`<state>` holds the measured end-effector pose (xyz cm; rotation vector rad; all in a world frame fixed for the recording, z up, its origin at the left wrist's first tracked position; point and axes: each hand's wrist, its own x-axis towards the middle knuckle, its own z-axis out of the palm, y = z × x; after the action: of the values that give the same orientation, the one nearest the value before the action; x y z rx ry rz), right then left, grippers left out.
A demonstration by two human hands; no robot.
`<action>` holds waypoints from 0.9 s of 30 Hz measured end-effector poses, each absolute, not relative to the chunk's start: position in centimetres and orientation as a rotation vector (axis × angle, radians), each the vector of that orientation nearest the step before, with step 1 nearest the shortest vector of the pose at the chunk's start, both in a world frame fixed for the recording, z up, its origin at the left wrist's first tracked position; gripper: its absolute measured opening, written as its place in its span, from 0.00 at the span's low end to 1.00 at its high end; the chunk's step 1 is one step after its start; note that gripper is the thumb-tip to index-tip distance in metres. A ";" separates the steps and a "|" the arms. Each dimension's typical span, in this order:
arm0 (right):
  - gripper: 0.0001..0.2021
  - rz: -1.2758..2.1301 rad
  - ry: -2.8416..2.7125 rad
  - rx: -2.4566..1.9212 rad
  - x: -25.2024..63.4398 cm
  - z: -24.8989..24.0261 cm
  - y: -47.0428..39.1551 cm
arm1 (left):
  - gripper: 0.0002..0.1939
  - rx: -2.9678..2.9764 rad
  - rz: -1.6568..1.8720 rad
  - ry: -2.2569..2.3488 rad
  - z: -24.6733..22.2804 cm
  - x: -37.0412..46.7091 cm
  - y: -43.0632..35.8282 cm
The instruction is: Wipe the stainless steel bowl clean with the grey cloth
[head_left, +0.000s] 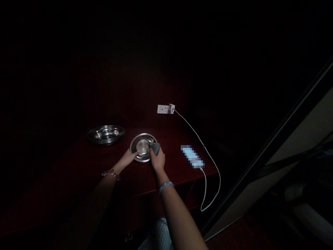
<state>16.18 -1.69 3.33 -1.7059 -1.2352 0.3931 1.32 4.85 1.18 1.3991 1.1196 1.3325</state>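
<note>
A round, shiny metal plate is tilted above the dark red table. My left hand grips its lower left rim, with the thumb over the edge. In my right hand is a grey cloth, pressed against the right side of the plate. The fingers of my right hand are partly hidden by the cloth. Behind and to the left, a stack of metal plates rests on the table.
A phone with a blurred screen lies right of my hands. Its white cable loops past the table's right edge and up to a charger in the wall socket. A dark-framed panel slants along the right.
</note>
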 end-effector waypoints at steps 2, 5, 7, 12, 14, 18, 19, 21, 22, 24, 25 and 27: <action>0.15 0.396 -1.236 -1.708 16.2 3.4 -1.6 | 0.26 1.382 1.333 1.138 1.6 1.4 4.5; 0.16 0.397 -1.233 -1.723 16.1 3.4 -1.7 | 0.25 1.351 1.302 1.166 2.2 1.5 3.9; 0.15 0.399 -1.227 -1.716 16.2 3.4 -1.7 | 0.25 1.346 1.287 1.169 2.3 1.5 3.7; 0.13 0.386 -1.231 -1.656 16.3 3.1 -1.8 | 0.23 1.354 1.292 1.160 2.1 1.3 3.6; 0.14 0.384 -1.223 -1.667 16.3 3.0 -1.7 | 0.22 1.361 1.311 1.144 2.1 1.3 3.7; 0.14 0.395 -1.214 -1.651 16.2 3.2 -1.6 | 0.21 1.342 1.324 1.160 2.4 1.5 3.5; 0.14 0.398 -1.214 -1.643 16.2 3.3 -1.7 | 0.21 1.342 1.318 1.163 2.6 1.5 3.5; 0.14 0.403 -1.214 -1.643 16.2 3.4 -1.7 | 0.22 1.347 1.312 1.161 2.8 1.5 3.4; 0.14 0.401 -1.212 -1.650 16.2 3.4 -1.8 | 0.22 1.348 1.310 1.160 2.9 1.5 3.3; 0.14 0.389 -1.207 -1.669 16.2 3.5 -1.8 | 0.22 1.341 1.301 1.168 2.9 1.5 3.3; 0.14 0.384 -1.205 -1.677 16.2 3.5 -1.9 | 0.22 1.332 1.298 1.176 2.9 1.5 3.3; 0.14 0.385 -1.202 -1.678 16.2 3.5 -1.8 | 0.24 1.318 1.291 1.188 2.7 1.5 3.4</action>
<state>16.17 -1.83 3.53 -1.6784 -1.2024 0.3853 1.47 3.35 2.74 1.3177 1.1876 1.2911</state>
